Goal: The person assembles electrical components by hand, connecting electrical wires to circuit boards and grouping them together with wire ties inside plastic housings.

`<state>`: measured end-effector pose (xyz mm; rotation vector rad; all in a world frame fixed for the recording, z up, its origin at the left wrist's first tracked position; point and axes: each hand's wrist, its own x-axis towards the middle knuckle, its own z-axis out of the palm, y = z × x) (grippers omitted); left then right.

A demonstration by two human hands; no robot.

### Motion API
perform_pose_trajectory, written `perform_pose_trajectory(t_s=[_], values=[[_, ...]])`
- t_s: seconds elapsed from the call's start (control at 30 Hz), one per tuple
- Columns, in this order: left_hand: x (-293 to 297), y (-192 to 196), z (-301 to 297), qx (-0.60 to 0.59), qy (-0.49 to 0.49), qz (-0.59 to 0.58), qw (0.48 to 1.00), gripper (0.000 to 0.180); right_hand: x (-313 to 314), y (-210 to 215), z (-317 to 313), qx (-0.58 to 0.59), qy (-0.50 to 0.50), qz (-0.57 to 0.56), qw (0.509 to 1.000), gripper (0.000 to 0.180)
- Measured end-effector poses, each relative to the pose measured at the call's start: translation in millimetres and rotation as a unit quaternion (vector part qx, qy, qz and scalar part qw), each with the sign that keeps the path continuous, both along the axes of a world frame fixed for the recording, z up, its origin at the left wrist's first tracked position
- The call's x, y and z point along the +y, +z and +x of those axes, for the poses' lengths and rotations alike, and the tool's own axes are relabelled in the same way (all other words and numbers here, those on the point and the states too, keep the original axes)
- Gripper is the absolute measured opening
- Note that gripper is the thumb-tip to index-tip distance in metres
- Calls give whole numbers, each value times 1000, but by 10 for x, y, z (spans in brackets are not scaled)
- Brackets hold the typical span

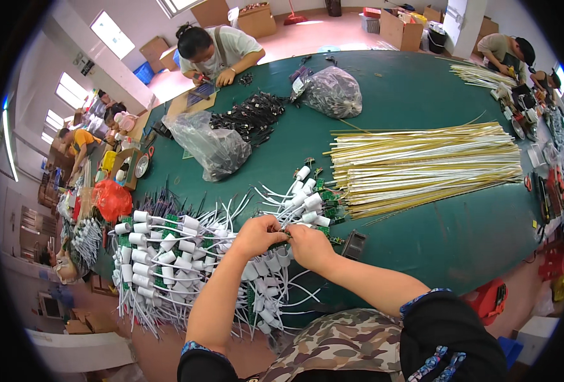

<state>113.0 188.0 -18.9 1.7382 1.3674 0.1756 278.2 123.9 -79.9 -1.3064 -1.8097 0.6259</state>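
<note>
My left hand (260,236) and my right hand (311,247) meet over the near side of the table, fingers pinched together at the tips. A small dark piece seems to sit between them, too small and covered to name. Just beyond my hands is a loose cluster of white cylinders with white wires (304,198), mixed with green circuit boards (334,202). To the left, a large heap of the same white cylinders (167,258) with wires and green boards reaches the table's near edge and passes under my left forearm. A dark grey block (354,244) lies right of my right hand.
A wide bundle of yellow and white strips (428,167) covers the right of the green table (415,248). Beyond lie black cables (250,121) and clear plastic bags (212,148). Across the table a person (218,54) bends over work; others sit left and far right. A red bag (112,200) lies left.
</note>
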Motion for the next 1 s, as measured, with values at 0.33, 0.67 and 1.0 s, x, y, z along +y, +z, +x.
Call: perform_pose_trajectory(t_s=[0.33,0.67,1.0], values=[[-137,22,-143,-20,-30,23,999,34,118,259,101,8,163,-165,973,31],[-393,71,122,30,85,64,994,19,-30,55,84,39,50,-43,997,15],[-476,713,-697,-53,189,17,980,20,702,522,91,641,-36,-202,740,26]])
